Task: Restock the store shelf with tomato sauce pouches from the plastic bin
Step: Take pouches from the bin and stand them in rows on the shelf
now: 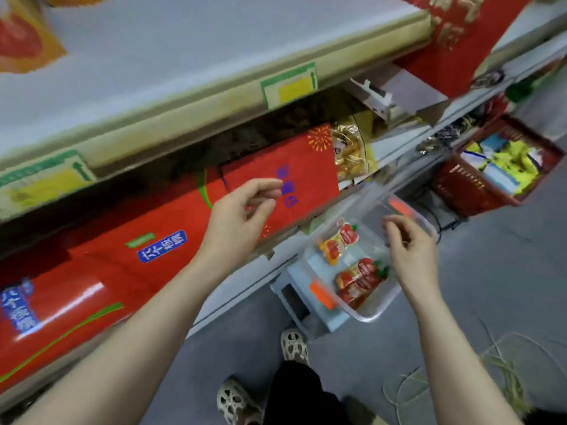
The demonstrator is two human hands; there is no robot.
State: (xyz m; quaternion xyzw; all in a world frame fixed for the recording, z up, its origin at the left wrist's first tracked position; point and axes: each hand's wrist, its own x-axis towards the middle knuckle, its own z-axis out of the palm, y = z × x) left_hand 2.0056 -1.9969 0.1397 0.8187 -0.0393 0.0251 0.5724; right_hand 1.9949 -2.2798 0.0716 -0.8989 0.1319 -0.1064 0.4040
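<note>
A clear plastic bin (372,314) with orange clips sits on a small grey stool beside the shelf. Several red tomato sauce pouches (359,279) lie inside it, one pair (339,242) further back. My right hand (409,250) hovers over the bin's right side with fingers loosely curled and nothing in them. My left hand (242,219) is raised in front of the red boxes on the shelf (196,96), fingers relaxed and empty.
Large red gift boxes (276,185) fill the shelf level in front of me, with gold-wrapped snacks (349,151) to their right. A red shopping basket (491,170) of goods stands on the floor at right. My feet in perforated shoes (293,346) are below.
</note>
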